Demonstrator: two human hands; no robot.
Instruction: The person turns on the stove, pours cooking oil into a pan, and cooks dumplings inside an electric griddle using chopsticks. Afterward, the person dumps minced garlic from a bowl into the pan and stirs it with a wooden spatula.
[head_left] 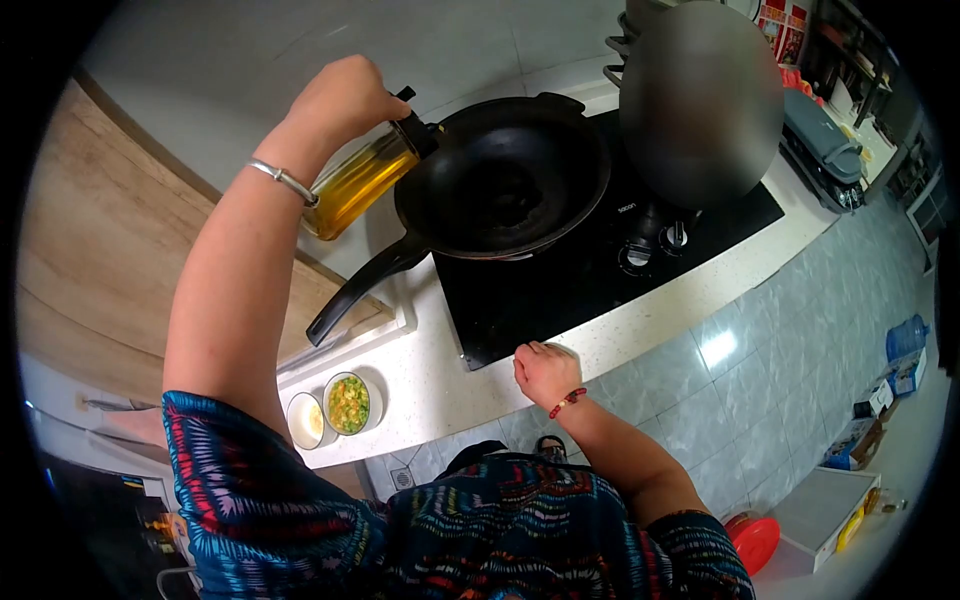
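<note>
My left hand (345, 98) is wrapped around the top of a clear oil bottle (367, 182) with a dark cap, partly filled with yellow oil. The bottle is tilted, its spout over the left rim of a black wok (520, 215). A dark shiny patch, which looks like oil, lies in the wok's bottom. The wok sits on a black gas stove, its handle pointing toward the lower left. My right hand (547, 374) rests at the front edge of the counter with its fingers curled in; I see nothing in it.
Two small bowls stand on the white counter (435, 395): one with chopped green and yellow pieces (349, 404), one with something pale (308, 418). Stove knobs (636, 257) are at the front. A blurred round area hides the stove's right part. A grey appliance (822, 130) stands farther right.
</note>
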